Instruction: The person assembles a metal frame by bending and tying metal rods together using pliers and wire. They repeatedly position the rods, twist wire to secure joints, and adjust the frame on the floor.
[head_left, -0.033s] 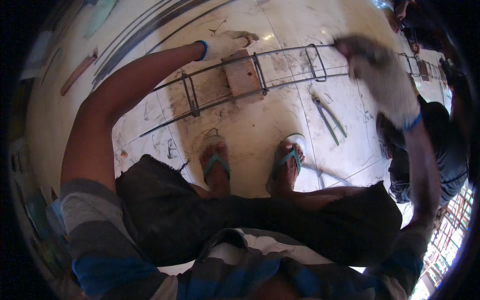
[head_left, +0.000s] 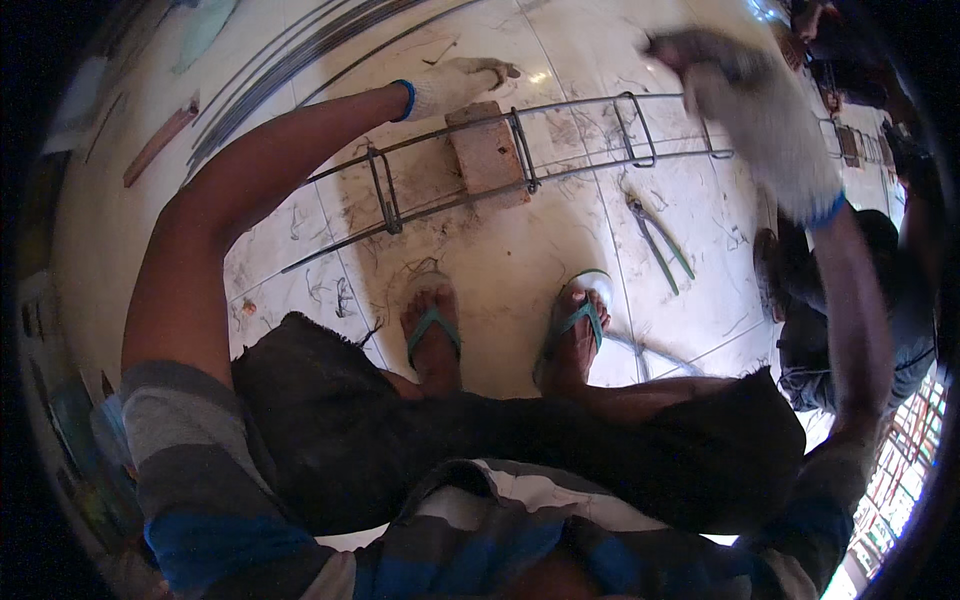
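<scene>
A rebar frame of long thin bars with rectangular wire stirrups runs across the floor in front of me. It rests over a reddish-brown brick. My left hand, in a white glove with a blue cuff, is just beyond the far bar by the brick. Its fingers point right, loosely apart, and nothing shows in them. My right hand, gloved too and dark at the fingers, is smeared by motion above the frame's right part. Whether it holds anything cannot be made out. Green-handled pincers lie on the near side of the frame.
Several long bars lie at the far left, near a reddish-brown strip. Wire scraps are scattered over the pale tiles. My sandalled feet stand close to the frame. Another person in dark clothes is at the right.
My right hand has lifted a little away from the frame, showing one more stirrup beneath it. My left hand has stayed nearly still.
</scene>
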